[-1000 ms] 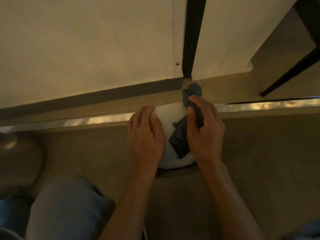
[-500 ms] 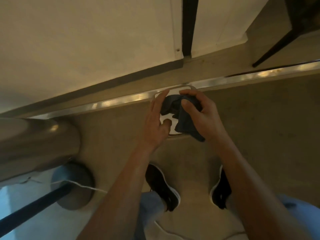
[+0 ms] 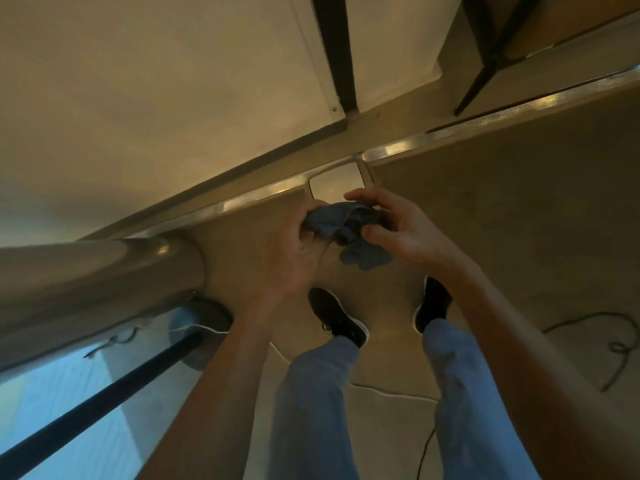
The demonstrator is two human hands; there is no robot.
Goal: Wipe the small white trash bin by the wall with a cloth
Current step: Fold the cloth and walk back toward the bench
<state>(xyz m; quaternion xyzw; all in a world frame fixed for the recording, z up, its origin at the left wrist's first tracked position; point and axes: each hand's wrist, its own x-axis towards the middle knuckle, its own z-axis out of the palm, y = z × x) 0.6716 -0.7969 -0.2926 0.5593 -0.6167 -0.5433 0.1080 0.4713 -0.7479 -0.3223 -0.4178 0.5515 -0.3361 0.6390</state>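
Bin (image 3: 337, 181) sits centre frame by wall, prob light, hard plastic; steady it at rim. Cloth (image 3: 346, 230) soft, bunched, gripped by left hand (image 3: 294, 244) & right hand (image 3: 398, 230), fingers curled.

I am standing indoors in what reads as an office or similar commercial interior. Evidence: smooth beige floor (image 3: 502, 237) with an inlaid metal strip (image 3: 485, 119), pale wall panels (image 3: 156, 98) over a dark baseboard (image 3: 277, 157), a black furniture leg (image 3: 478, 84), a loose cable (image 3: 623, 348), and a metal-edged surface on a black pedestal post (image 3: 104, 407) at my left.
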